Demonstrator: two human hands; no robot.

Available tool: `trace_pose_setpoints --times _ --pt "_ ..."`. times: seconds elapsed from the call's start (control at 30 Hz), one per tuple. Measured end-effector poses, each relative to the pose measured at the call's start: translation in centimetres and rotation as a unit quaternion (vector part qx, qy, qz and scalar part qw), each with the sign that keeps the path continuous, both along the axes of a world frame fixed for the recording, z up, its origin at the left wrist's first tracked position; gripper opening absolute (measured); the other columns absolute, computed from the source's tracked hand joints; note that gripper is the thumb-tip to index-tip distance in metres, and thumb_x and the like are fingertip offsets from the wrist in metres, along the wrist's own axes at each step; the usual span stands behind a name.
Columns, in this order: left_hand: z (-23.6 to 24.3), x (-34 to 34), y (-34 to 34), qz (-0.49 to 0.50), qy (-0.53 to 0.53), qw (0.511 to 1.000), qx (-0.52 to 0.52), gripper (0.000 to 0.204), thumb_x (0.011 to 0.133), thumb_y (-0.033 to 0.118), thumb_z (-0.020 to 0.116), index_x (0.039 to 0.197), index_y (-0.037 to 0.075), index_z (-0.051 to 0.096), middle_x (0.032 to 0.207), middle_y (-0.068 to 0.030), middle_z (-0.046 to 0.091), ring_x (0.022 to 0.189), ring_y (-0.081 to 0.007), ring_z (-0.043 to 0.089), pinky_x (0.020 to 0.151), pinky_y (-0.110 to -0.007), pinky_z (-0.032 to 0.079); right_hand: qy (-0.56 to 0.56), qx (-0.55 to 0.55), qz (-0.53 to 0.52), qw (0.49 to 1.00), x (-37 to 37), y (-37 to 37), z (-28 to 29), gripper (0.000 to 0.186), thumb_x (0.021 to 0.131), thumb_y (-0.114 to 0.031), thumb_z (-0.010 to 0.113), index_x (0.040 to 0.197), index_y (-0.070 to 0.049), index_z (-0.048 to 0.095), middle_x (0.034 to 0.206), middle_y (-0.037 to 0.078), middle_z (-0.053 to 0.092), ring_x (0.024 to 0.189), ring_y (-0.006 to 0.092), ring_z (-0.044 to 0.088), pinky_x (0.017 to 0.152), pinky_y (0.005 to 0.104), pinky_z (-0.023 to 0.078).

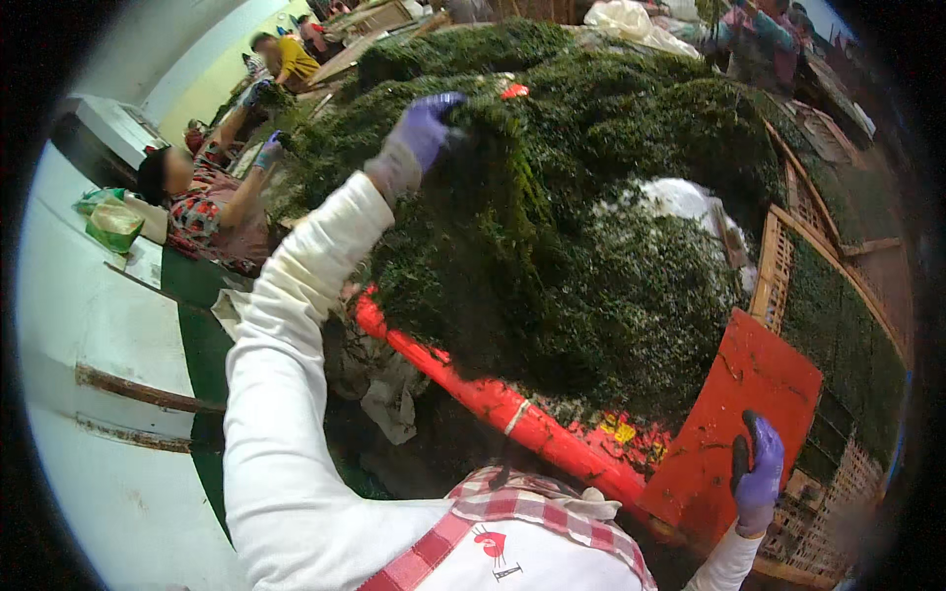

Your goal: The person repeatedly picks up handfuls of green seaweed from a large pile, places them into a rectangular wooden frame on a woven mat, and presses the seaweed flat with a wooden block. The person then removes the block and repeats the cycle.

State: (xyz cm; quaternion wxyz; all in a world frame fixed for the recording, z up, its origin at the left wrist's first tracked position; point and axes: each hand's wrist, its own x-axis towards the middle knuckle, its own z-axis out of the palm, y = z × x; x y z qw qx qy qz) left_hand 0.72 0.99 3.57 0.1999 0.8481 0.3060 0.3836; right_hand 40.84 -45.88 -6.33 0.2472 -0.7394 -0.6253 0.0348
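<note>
A large heap of dark green, stringy seaweed (631,295) fills the middle in front of me. My left hand (419,138), in a purple glove with dark fingertips, reaches out over its far left part. The fingers curl onto a hanging clump of the seaweed (517,187); the grip is partly blurred. Low on the right, my right hand (759,468) wears a matching glove, its thumb and fingers apart. It is over the right edge of a flat red board (729,424); whether it touches the board I cannot tell.
A red padded rail (473,389) borders the heap on my side. Whitish material (680,202) lies among the seaweed. Wooden-framed trays (778,266) line the right. Co-workers, one in a patterned top (212,212), work at the left and far side. A green bag (113,225) sits far left.
</note>
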Motion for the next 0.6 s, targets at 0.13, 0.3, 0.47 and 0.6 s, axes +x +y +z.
trace_pose_setpoints --times 0.13,0.3,0.47,0.6 --pt "14.1 1.0 -0.4 -0.035 0.076 0.989 0.123 0.038 0.075 0.001 0.066 0.113 0.003 0.062 0.092 -0.0077 0.068 0.078 -0.009 0.057 0.071 -0.025 0.049 0.018 0.021 -0.006 1.0 -0.7 0.0 0.6 0.031 0.086 -0.006 0.06 0.117 -0.001 0.058 0.114 0.014 0.06 0.108 0.0296 0.055 0.092 0.0376 0.043" --pt "24.5 2.4 -2.9 0.008 0.152 0.964 0.219 0.035 0.075 0.006 0.066 0.11 0.006 0.063 0.094 -0.0083 0.067 0.081 -0.0138 0.059 0.074 -0.028 0.049 0.04 0.033 0.023 0.998 -1.8 1.4 3.0 0.03 0.084 -0.009 0.06 0.112 -0.002 0.059 0.111 0.016 0.06 0.105 0.0354 0.053 0.091 0.0421 0.042" --pt "26.0 3.1 -2.4 0.086 0.249 0.926 0.272 0.032 0.075 0.01 0.066 0.107 0.008 0.065 0.095 -0.0089 0.067 0.084 -0.0185 0.061 0.078 -0.03 0.049 0.027 0.063 0.09 0.994 -4.4 4.9 4.0 0.034 0.08 -0.004 0.063 0.114 -0.002 0.059 0.112 0.016 0.06 0.107 0.033 0.053 0.092 0.0402 0.042" --pt "22.3 3.5 0.1 0.142 0.345 0.882 0.288 0.03 0.075 0.014 0.067 0.105 0.01 0.066 0.096 -0.0094 0.067 0.087 -0.0223 0.062 0.08 -0.031 0.049 0.165 0.056 0.155 0.973 -8.2 8.6 -1.1 0.05 0.077 -0.006 0.068 0.125 -0.003 0.052 0.12 0.016 0.056 0.113 0.0313 0.052 0.097 0.0377 0.042"
